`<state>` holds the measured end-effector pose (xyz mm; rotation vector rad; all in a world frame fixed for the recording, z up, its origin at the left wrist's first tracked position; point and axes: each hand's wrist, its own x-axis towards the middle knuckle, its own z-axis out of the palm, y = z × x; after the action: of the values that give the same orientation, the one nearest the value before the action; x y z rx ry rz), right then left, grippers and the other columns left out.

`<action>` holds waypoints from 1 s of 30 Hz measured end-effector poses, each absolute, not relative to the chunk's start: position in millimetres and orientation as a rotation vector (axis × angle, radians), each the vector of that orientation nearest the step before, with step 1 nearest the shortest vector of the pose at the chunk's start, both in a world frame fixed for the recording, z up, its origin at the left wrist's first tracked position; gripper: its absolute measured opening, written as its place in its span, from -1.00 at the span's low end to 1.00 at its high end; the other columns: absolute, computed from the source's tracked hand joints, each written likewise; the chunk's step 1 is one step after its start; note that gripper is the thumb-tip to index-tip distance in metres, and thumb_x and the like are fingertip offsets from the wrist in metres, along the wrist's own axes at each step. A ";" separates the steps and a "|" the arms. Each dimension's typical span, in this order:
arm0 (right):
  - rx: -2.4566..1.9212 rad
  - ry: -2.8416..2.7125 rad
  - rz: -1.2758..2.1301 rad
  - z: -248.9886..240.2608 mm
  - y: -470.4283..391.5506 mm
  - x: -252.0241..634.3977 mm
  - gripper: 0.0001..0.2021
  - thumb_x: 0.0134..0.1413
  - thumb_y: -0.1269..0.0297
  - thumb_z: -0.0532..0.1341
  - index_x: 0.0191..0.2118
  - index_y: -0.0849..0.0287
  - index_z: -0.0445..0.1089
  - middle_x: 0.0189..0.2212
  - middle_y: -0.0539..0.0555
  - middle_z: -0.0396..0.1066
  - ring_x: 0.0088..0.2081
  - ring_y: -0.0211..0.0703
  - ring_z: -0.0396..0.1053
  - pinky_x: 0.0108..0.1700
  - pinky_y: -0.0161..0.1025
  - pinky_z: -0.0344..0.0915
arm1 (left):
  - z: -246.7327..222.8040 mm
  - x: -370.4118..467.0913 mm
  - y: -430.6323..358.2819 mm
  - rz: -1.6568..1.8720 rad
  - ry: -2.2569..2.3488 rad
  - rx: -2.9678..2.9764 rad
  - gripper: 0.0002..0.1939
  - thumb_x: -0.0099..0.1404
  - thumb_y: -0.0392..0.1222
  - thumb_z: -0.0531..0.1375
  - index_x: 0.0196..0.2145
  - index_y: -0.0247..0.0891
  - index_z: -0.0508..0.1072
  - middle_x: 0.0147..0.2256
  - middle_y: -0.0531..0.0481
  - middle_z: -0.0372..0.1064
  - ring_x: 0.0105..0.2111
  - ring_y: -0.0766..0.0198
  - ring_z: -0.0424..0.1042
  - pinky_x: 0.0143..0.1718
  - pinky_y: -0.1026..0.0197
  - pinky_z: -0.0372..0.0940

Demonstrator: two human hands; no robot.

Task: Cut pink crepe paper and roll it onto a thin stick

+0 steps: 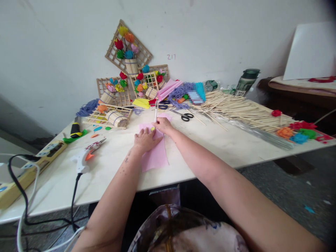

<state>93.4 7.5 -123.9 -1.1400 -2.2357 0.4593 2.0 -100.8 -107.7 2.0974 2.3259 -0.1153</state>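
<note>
A sheet of pink crepe paper lies on the table in front of me. My left hand rests flat on it with the fingers spread. Upright in the closed fingers of my right hand is a white pen, over the far part of the paper. A small yellow piece lies on the paper between my two hands, partly covered by the fingers. The pen's lower tip is hidden by my right hand.
A glue gun with its cord lies left, near a power strip and a utility knife. Black-handled scissors lie beyond my right hand. Bamboo sticks spread right. Lattice frames with paper flowers stand at the back.
</note>
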 end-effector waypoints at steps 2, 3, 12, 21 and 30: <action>-1.178 -2.242 0.451 -122.8 6.4 93.9 -0.69 0.04 0.07 0.08 -0.35 0.21 0.42 -0.42 0.05 0.45 -0.37 -0.23 0.33 -0.36 -0.36 0.13 | -107.6 1.4 -100.3 -0.120 2.324 2.091 -0.24 0.15 0.35 -0.27 0.19 -0.07 0.01 0.19 -0.19 -0.05 0.16 -0.09 -0.07 0.01 -0.23 -0.01; -1.196 -2.249 0.439 -122.2 5.9 94.2 -0.68 0.05 0.05 0.07 -0.34 0.19 0.42 -0.40 0.06 0.45 -0.35 -0.21 0.34 -0.35 -0.35 0.14 | -107.6 1.1 -100.1 -0.124 2.324 2.086 -0.24 0.15 0.36 -0.27 0.19 -0.06 0.01 0.19 -0.19 -0.06 0.17 -0.09 -0.08 0.01 -0.24 -0.01; -1.243 -2.314 0.342 -121.5 5.4 95.2 -0.65 0.07 0.01 0.03 -0.26 0.14 0.41 -0.30 0.12 0.47 -0.24 -0.14 0.37 -0.28 -0.31 0.18 | -103.8 -1.0 -100.1 -0.043 2.350 2.041 -0.30 0.15 0.35 -0.23 0.14 0.01 0.11 0.18 -0.08 0.03 0.14 -0.10 0.01 0.04 -0.36 -0.14; -1.244 -2.321 0.362 -120.7 4.5 95.2 -0.66 0.07 0.02 0.03 -0.25 0.12 0.42 -0.28 0.11 0.47 -0.23 -0.13 0.38 -0.28 -0.31 0.19 | -105.8 -5.9 -100.0 0.080 2.479 2.043 -0.46 0.19 0.25 -0.15 0.05 0.11 0.25 0.13 0.06 0.14 0.11 -0.03 0.07 0.09 -0.29 -0.16; -1.210 -2.315 0.356 -119.6 1.9 95.4 -0.65 0.06 0.01 0.03 -0.28 0.13 0.42 -0.33 0.08 0.48 -0.27 -0.17 0.38 -0.32 -0.33 0.16 | -105.5 -4.6 -100.4 0.019 2.425 2.195 -0.48 0.25 0.17 -0.21 0.02 0.03 0.29 0.06 -0.02 0.23 0.06 0.02 0.15 0.08 -0.25 -0.12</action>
<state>95.4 1.9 -119.6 -1.2098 -2.3149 0.3559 -4.6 -100.4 -105.5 2.1955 2.4253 0.0186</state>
